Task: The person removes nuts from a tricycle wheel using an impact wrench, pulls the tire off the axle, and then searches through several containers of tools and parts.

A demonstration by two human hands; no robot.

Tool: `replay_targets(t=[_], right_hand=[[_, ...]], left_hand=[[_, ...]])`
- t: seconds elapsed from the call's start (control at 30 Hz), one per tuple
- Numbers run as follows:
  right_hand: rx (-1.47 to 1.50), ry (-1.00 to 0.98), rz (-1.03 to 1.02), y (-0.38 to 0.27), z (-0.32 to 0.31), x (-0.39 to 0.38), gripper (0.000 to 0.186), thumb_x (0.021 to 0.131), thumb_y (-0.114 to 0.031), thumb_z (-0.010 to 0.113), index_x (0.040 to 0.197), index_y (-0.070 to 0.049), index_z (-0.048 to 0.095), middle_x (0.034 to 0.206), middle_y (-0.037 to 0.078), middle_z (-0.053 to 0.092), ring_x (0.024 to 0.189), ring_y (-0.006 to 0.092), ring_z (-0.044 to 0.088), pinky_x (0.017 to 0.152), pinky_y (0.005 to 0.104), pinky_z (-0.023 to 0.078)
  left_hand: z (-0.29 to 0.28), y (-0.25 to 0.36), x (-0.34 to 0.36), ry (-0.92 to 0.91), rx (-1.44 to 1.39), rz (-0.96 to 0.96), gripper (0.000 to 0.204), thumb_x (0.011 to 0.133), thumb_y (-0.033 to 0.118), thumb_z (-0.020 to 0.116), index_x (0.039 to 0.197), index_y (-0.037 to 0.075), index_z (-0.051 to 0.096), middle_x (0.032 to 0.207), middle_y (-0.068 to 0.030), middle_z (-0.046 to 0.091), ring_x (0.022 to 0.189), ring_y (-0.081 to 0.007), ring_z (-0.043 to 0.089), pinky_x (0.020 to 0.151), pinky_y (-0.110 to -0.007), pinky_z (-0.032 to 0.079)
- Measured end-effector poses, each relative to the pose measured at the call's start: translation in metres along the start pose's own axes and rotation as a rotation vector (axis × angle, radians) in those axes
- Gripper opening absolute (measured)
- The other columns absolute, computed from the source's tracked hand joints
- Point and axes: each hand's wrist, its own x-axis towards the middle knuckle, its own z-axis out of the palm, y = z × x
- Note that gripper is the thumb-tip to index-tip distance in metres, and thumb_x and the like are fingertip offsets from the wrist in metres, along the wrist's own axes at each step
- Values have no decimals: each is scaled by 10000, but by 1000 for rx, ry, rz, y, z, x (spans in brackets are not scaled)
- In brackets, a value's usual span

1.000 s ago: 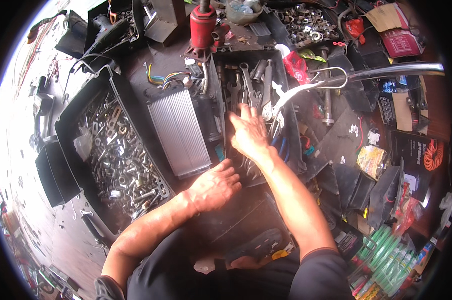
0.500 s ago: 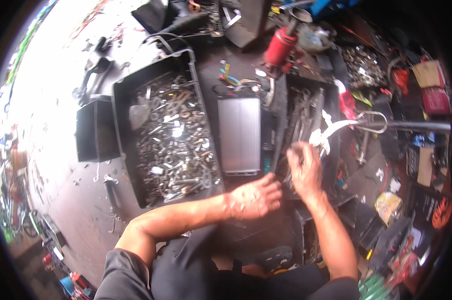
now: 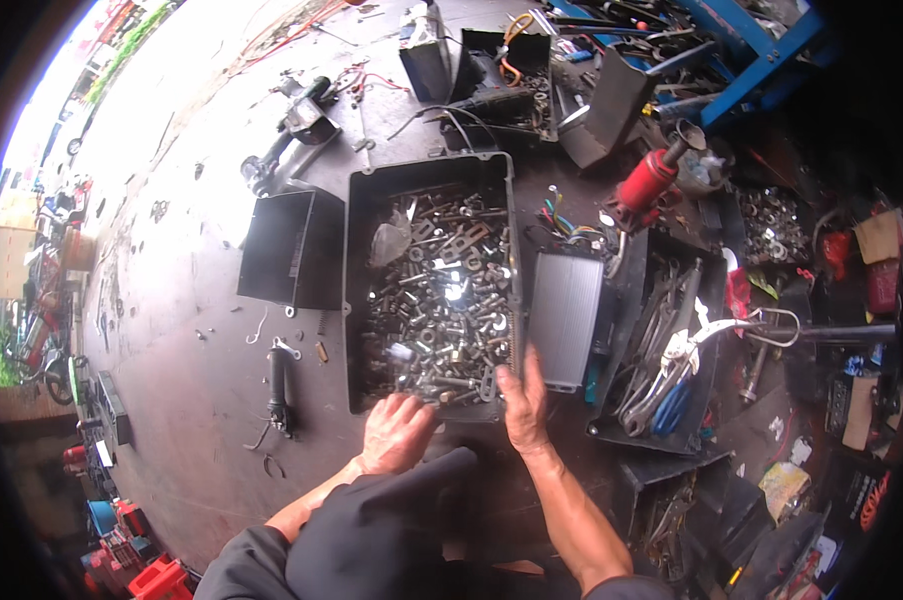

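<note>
A black bin (image 3: 349, 300) full of bolts, nuts, washers and metal plates sits in front of me. My left hand (image 3: 394, 435) has its fingers curled over the bin's front rim, near the left corner. My right hand (image 3: 524, 400) grips the right side near the front corner, thumb toward the inside. Just right of it lie a silver finned metal unit (image 3: 566, 320) and a black box of wrenches and pliers (image 3: 659, 330). To the bin's left is a black panel (image 3: 271, 250).
A red bottle jack (image 3: 643, 180) stands behind at right, near black boxes (image 3: 423, 55) and a blue metal frame (image 3: 751, 75). A cylindrical part (image 3: 279, 390) and small hardware lie on the left. Cluttered parts (image 3: 861, 420) fill the right; motorbikes show at far left.
My right hand has left the wrench box and taken hold of the bolt bin. My left hand has moved onto its front rim. The view has turned left.
</note>
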Motion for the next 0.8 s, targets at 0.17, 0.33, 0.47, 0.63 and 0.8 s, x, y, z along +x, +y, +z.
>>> replay_targets(t=[0.17,0.33,0.47,0.63,0.8], right_hand=[[-251,-79,5,3,47,-17,912,857,-360,616,1466,119,135,1536,279,171,1441,348,146,1173,384,97],[-133,-323,35,36,110,-55,1090,803,-428,681,1464,118,9,1526,337,32,1444,416,5,1177,423,55],[-255,-697,-157,95,118,-74,869,834,-333,689,1459,24,201,1461,289,250,1361,387,296,1111,402,273],[-114,-146,139,-2,76,-36,417,864,-200,627,1232,-15,561,1170,162,590,1104,258,570,844,375,505],[-373,-87,-169,16,38,-9,486,857,-195,648,1269,26,516,1264,203,533,1176,353,527,1000,415,435]], left_hand=[[-30,-33,-37,-68,110,-88,195,678,119,728,801,99,578,781,-50,536,747,-252,537,592,-352,476],[-86,-105,-71,-239,245,14,166,698,100,678,857,97,627,842,-42,579,860,-251,566,750,-347,514],[-135,-168,-105,-442,314,111,182,671,95,642,852,87,628,897,-51,584,973,-254,553,866,-348,493],[-172,-237,-146,-656,460,30,157,715,102,618,867,78,651,1047,-95,599,1142,-279,519,966,-378,454],[-169,-250,-146,-574,607,-177,225,701,65,607,921,80,652,1044,-102,601,1042,-299,552,922,-399,462]])
